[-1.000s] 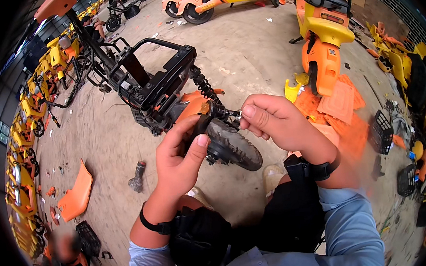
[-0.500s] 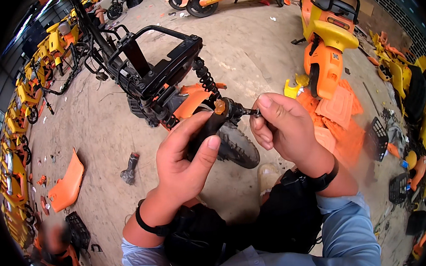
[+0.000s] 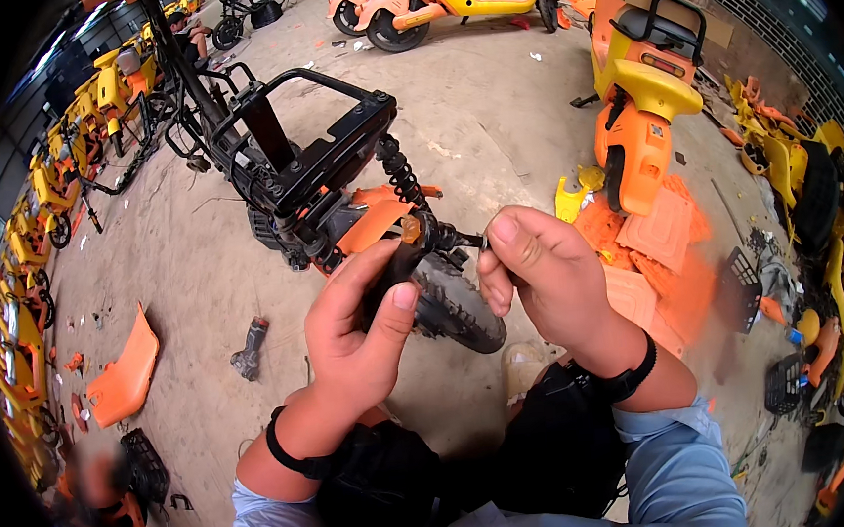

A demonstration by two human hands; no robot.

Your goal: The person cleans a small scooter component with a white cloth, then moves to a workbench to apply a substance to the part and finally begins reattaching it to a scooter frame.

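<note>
Held tool [image 3: 399, 267] matt plas; rack [image 3: 356, 120] semi-gloss metal; tyre [image 3: 460, 305] rough rbr; flr [image 3: 488, 90] matt conc

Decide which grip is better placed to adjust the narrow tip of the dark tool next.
Probably the right grip: its thumb and fingers are at the tip, while the left grip is around the thicker body of the tool.

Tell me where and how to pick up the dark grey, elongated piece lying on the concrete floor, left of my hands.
Probably by the slim middle of the dark grey, elongated piece, from above and its right, your left hand's side: it lies on the concrete floor, its near end bulkier, the middle narrower to close around.
</note>
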